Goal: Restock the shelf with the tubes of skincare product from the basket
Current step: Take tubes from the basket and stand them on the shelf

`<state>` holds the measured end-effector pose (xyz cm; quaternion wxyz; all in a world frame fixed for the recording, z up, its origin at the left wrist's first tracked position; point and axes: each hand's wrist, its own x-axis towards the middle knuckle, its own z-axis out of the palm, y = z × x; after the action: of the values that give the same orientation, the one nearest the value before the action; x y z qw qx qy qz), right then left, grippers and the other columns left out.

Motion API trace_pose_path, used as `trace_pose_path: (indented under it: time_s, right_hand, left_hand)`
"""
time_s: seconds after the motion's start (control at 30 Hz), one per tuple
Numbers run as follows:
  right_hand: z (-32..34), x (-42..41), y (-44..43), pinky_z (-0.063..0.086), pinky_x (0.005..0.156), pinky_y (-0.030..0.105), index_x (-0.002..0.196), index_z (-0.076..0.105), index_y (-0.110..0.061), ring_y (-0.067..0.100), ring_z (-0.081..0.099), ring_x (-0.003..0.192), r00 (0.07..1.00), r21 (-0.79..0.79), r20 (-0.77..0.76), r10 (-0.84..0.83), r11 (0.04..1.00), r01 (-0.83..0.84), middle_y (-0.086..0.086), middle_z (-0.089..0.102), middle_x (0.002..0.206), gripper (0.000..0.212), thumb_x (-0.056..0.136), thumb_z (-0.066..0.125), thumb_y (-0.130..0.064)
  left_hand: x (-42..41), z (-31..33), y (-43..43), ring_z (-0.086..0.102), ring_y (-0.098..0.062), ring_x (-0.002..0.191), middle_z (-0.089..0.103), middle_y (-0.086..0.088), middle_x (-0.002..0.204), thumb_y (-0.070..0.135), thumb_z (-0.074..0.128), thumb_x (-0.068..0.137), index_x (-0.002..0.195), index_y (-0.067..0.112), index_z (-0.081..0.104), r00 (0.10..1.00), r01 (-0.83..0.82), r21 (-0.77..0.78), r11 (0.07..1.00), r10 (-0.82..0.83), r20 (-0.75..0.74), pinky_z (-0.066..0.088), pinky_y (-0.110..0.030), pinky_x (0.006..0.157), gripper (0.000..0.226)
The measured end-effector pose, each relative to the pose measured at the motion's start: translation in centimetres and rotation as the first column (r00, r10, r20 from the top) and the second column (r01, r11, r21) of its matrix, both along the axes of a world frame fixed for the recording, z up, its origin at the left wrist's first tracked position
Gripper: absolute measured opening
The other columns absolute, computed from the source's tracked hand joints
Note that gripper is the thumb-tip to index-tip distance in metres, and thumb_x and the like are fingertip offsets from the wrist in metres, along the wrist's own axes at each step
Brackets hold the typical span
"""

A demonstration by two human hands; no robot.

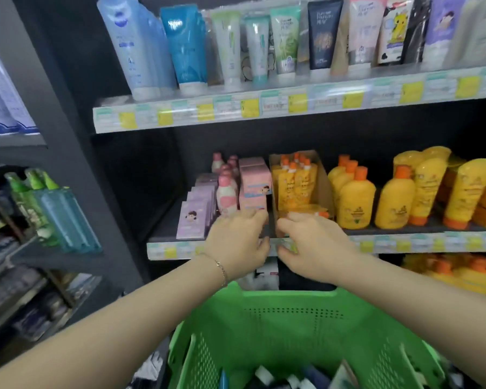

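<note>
1. Head view: the fingers (289,223) of the right hand (312,244) are bent at the open front of a cardboard tray (324,175). Their tips are at a yellow tube (310,213) with an orange cap that lies flat there. Blur hides whether they grip it or only touch it.
2. The fingers (253,218) of the left hand (237,237) are bent too, knuckles up, just before the pink boxes (254,186). Their tips are hidden, so I cannot tell whether they hold anything.
3. No brand name can be read, as all print is smeared. Price tags (295,103), yellow and pale green, run along both shelf edges. The pink boxes and the lilac boxes (192,220) beside them each bear a small cartoon face.
4. More yellow tubes stand upright in the tray, orange caps up. The tray sits on the middle shelf (163,226), between the pink boxes and a group of yellow bottles (351,202).
5. Other tubes (314,378), dark blue and white, lie in the bottom of the green basket (292,341), which is below the hands at the frame's lower edge.
6. Both forearms reach forward over the basket's rim. The backs of the hands face up, and the hands are close together but apart at the shelf's front edge. A thin bracelet (221,270) circles the left wrist.
</note>
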<state>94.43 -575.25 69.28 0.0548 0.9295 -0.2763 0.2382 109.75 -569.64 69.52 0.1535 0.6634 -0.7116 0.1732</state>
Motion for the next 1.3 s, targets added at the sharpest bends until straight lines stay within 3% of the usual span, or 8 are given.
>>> trace_pose_path:
  time_s: [0.13,0.3,0.5,0.73,0.9,1.1,1.2,1.3]
  right_hand:
    - [-4.2,-0.6,0.4,0.04,0.069,0.032,0.103,0.055,-0.021,0.024,0.056,0.1,0.998,0.111,-0.059,-0.012,0.994,0.018,-0.001,0.057,0.102,0.023,0.089,0.048,-0.037]
    - [-7.9,-1.5,1.1,0.034,0.065,0.03,0.105,0.054,-0.021,0.021,0.057,0.095,0.986,0.21,-0.164,-0.015,0.976,0.05,-0.005,0.05,0.093,0.024,0.091,0.047,-0.039]
    - [-11.9,-2.1,1.0,0.048,0.073,0.033,0.105,0.059,-0.022,0.025,0.061,0.098,0.957,0.339,-0.289,-0.036,0.931,0.138,-0.001,0.063,0.105,0.027,0.087,0.049,-0.04]
    - [-15.7,-2.7,-0.2,0.044,0.067,0.028,0.106,0.06,-0.02,0.021,0.061,0.089,0.889,0.431,-0.456,-0.045,0.863,0.264,-0.001,0.065,0.104,0.025,0.089,0.052,-0.037]
    - [-17.4,-2.7,-1.0,0.048,0.066,0.029,0.108,0.059,-0.018,0.019,0.061,0.089,0.784,0.509,-0.619,0.04,0.78,0.363,0.0,0.064,0.104,0.028,0.089,0.054,-0.037]
    - [-18.4,-2.2,-0.6,0.05,0.064,0.03,0.111,0.059,-0.016,0.02,0.063,0.086,0.672,0.504,-0.725,0.151,0.781,0.368,0.0,0.065,0.099,0.034,0.088,0.053,-0.04]
    - [-18.6,-2.1,-0.4,0.043,0.059,0.026,0.116,0.056,-0.017,0.02,0.064,0.088,0.641,0.509,-0.745,0.185,0.778,0.368,0.001,0.065,0.105,0.039,0.088,0.054,-0.045]
    - [-18.3,-1.9,-0.4,0.048,0.068,0.03,0.123,0.053,-0.018,0.022,0.062,0.096,0.637,0.512,-0.747,0.192,0.777,0.367,0.002,0.063,0.114,0.047,0.089,0.054,-0.05]
  left_hand:
    - [-0.9,-4.3,0.4,0.055,-0.023,0.101,0.056,0.001,0.106,0.037,0.047,0.088,0.11,0.02,0.049,0.999,-0.03,0.126,0.992,0.035,-0.037,0.04,-0.034,0.078,0.028]
    - [-1.5,-9.1,1.1,0.057,-0.022,0.099,0.058,0.002,0.104,0.034,0.047,0.088,0.109,0.019,0.049,0.998,-0.034,0.243,0.969,0.047,-0.048,0.042,-0.033,0.079,0.025]
    - [-2.0,-13.8,1.9,0.057,-0.023,0.101,0.059,0.0,0.11,0.032,0.044,0.091,0.114,0.018,0.049,0.998,-0.043,0.367,0.929,0.059,-0.033,0.041,-0.033,0.081,0.027]
    - [-2.7,-18.8,2.0,0.058,-0.024,0.099,0.059,-0.003,0.106,0.026,0.045,0.091,0.117,0.016,0.05,0.998,-0.036,0.538,0.842,0.062,-0.029,0.044,-0.033,0.079,0.028]
    - [-3.7,-22.2,1.8,0.058,-0.028,0.103,0.058,-0.008,0.113,0.025,0.048,0.089,0.119,0.013,0.051,0.998,-0.031,0.707,0.706,0.061,-0.017,0.046,-0.037,0.083,0.032]
    - [-4.9,-26.0,2.2,0.056,-0.033,0.109,0.056,-0.012,0.12,0.028,0.053,0.086,0.118,0.013,0.048,0.999,0.022,0.892,0.451,0.034,-0.041,0.047,-0.04,0.084,0.036]
    - [-5.3,-27.4,2.5,0.055,-0.036,0.108,0.054,-0.016,0.123,0.033,0.053,0.09,0.126,0.01,0.042,0.98,0.065,0.936,0.346,0.154,-0.126,0.049,-0.04,0.086,0.044]
    - [-5.8,-28.4,3.4,0.056,-0.035,0.107,0.054,-0.02,0.123,0.027,0.049,0.093,0.131,0.002,0.036,0.961,0.103,0.952,0.287,0.219,-0.17,0.047,-0.035,0.079,0.047]
